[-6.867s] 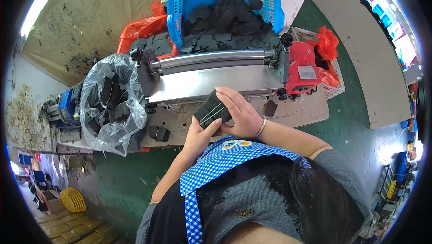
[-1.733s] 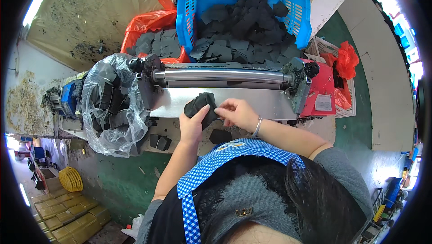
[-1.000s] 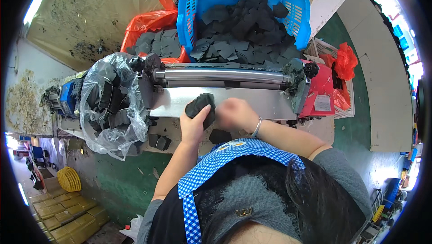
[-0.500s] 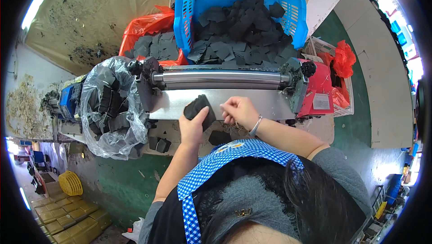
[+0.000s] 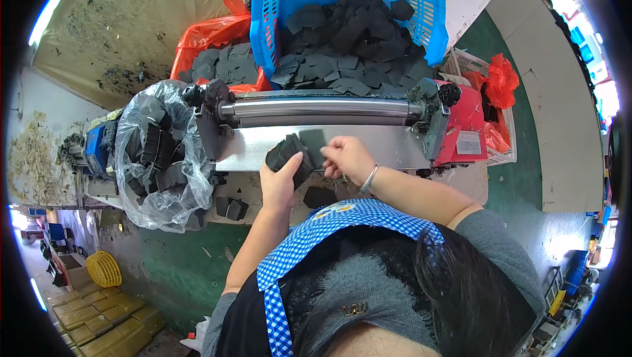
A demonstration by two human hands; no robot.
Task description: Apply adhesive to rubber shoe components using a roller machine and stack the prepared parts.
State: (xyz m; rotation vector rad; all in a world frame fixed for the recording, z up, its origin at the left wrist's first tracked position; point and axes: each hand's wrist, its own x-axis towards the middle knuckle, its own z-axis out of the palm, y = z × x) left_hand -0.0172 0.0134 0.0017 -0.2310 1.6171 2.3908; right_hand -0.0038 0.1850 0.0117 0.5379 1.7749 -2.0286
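Note:
My left hand (image 5: 279,182) is closed round a stack of thin black sheets (image 5: 287,154), tilted over the metal feed plate (image 5: 250,146). Between finger and thumb, my right hand (image 5: 350,161) pinches one dark grey sheet (image 5: 313,145) by its right edge, right beside the stack. A bracelet circles the right wrist. Just beyond the plate lies a shiny steel roller (image 5: 322,108), spanning the machine between two dark end housings. Whether the single sheet still touches the stack I cannot tell.
Behind the roller stands a blue basket (image 5: 258,34) heaped with black pieces, with a red bag (image 5: 214,31) of similar pieces to its left. A clear plastic bag (image 5: 141,202) of black stacks sits left of the plate. Small black stacks (image 5: 232,208) lie nearer me. The red housing (image 5: 466,123) bounds the right.
A single sheet now shows between my hands, held by the right fingers, where earlier they held nothing visible. The stack in my left hand looks more fanned; the view has shifted slightly.

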